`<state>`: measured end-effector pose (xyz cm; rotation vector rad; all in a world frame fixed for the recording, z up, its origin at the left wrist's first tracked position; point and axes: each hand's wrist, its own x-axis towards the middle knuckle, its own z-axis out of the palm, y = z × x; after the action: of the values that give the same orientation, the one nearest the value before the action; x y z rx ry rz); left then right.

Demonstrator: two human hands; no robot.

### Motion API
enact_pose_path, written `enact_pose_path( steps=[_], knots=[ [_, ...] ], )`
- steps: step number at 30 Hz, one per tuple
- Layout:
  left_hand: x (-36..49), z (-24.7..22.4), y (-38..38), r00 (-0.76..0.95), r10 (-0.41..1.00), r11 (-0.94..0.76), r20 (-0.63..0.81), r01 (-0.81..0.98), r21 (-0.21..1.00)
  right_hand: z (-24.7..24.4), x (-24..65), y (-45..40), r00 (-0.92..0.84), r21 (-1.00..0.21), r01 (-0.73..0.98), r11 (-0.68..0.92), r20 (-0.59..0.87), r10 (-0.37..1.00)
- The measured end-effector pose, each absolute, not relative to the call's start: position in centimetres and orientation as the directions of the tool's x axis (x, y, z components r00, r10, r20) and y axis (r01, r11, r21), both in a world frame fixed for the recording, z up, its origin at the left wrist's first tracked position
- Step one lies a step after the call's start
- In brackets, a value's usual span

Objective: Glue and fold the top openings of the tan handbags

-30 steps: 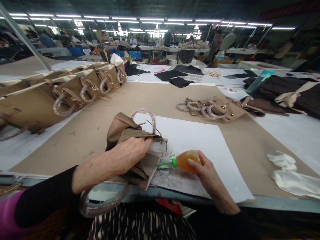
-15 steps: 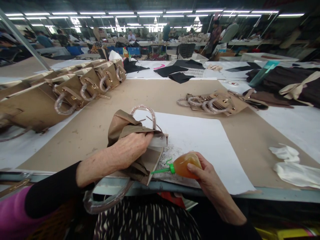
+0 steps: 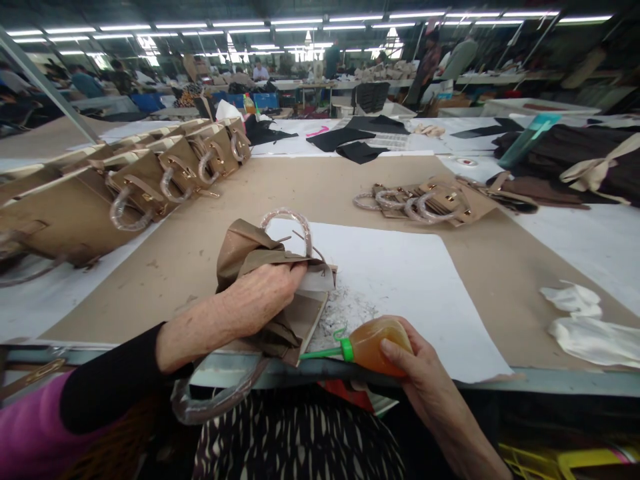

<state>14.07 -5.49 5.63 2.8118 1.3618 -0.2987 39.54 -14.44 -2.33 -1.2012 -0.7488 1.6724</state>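
Observation:
A brown bag piece [image 3: 241,250] with crumpled lining lies at the table's front edge, one plastic-wrapped handle [image 3: 287,217] standing behind it and another hanging over the edge. My left hand [image 3: 260,297] is closed on its folded fabric, fingertips partly hidden by the cloth. In my right hand [image 3: 413,357] is a squeeze bottle [image 3: 376,343] of amber liquid, tilted to the left. Its green nozzle [image 3: 323,353] has its tip at the lower corner of the bag piece's flat panel.
Brown bags [image 3: 65,207] stand in rows at the left. Flat bag panels with wrapped handles [image 3: 440,200] lie at the back right. White paper [image 3: 400,280] with dark smudges lies under the work. White cloth scraps [image 3: 595,340] rest at the right; people sit far behind.
My right hand and the bottle have moved slightly down and to the right, and the nozzle tip has slid a little lower along the panel edge. My left hand stays on the fabric.

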Motion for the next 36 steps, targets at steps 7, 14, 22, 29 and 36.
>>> enact_pose_path(
  steps=[7,14,22,29,36],
  knots=[
    [14.1,5.7,-5.6,0.618,0.769,-0.637,-0.161,0.762,-0.117,-2.4,39.1,-14.4,-0.019,-0.833,-0.402,-0.38,-0.407,0.913],
    [13.7,5.1,-5.5,0.658,0.742,-0.67,-0.128,0.73,-0.133,-2.5,38.8,-15.2,-0.061,-0.826,-0.388,-0.408,-0.418,0.906],
    [13.7,5.3,-5.4,0.639,0.753,-0.655,-0.161,0.751,-0.085,-2.3,38.9,-14.9,-0.022,-0.85,-0.349,-0.395,-0.414,0.91],
    [14.1,5.9,-5.4,0.619,0.763,-0.641,-0.185,0.761,-0.098,-1.8,38.6,-15.5,-0.076,-0.869,-0.31,-0.387,-0.383,0.921],
    [13.9,6.0,-4.6,0.632,0.757,-0.649,-0.166,0.756,-0.085,-1.0,39.3,-15.6,0.078,-0.954,-0.034,-0.298,-0.3,0.951]
  ],
)
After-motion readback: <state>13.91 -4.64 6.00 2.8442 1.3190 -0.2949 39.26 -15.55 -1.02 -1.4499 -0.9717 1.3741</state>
